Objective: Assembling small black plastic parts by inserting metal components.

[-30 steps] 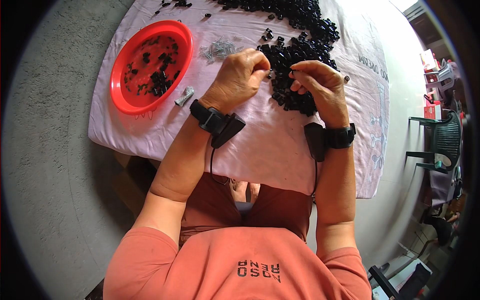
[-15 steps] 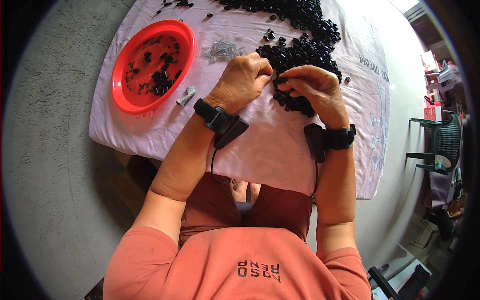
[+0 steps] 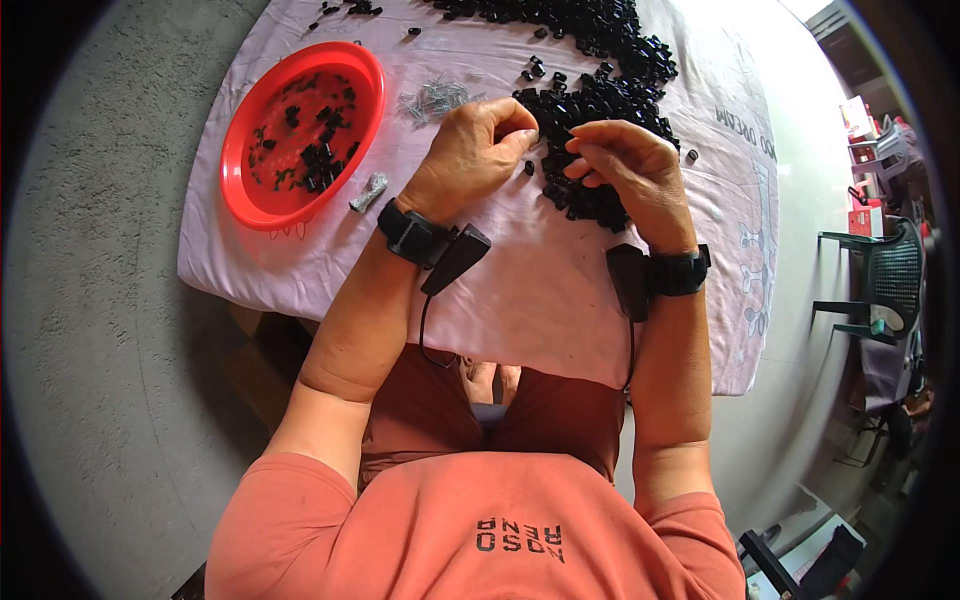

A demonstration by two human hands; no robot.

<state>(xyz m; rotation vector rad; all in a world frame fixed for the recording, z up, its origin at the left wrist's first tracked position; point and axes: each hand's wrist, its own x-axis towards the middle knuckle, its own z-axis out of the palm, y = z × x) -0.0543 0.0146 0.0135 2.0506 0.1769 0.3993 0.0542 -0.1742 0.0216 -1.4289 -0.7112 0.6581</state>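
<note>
My left hand [image 3: 474,152] is closed in a pinch over the cloth, just left of a heap of small black plastic pieces [image 3: 600,110]. Whatever sits between its fingertips is too small to make out. Facing it, my right hand [image 3: 640,172] has thumb and fingers drawn together at the near right side of the heap; I cannot make out what they hold. A single black piece [image 3: 529,168] lies on the cloth between the hands. Beyond my left hand is a loose pile of thin silvery pins [image 3: 438,100].
A red plastic basin [image 3: 232,180] with black pieces inside stands at the left of the cloth-covered table [image 3: 520,300]. A small silvery twisted bundle [image 3: 369,192] lies near it. Off to the right, a dark green chair [image 3: 890,275] stands on the floor.
My hands have drawn slightly apart, the left one shifting left and a little nearer. A single black piece now shows on the cloth between them.
</note>
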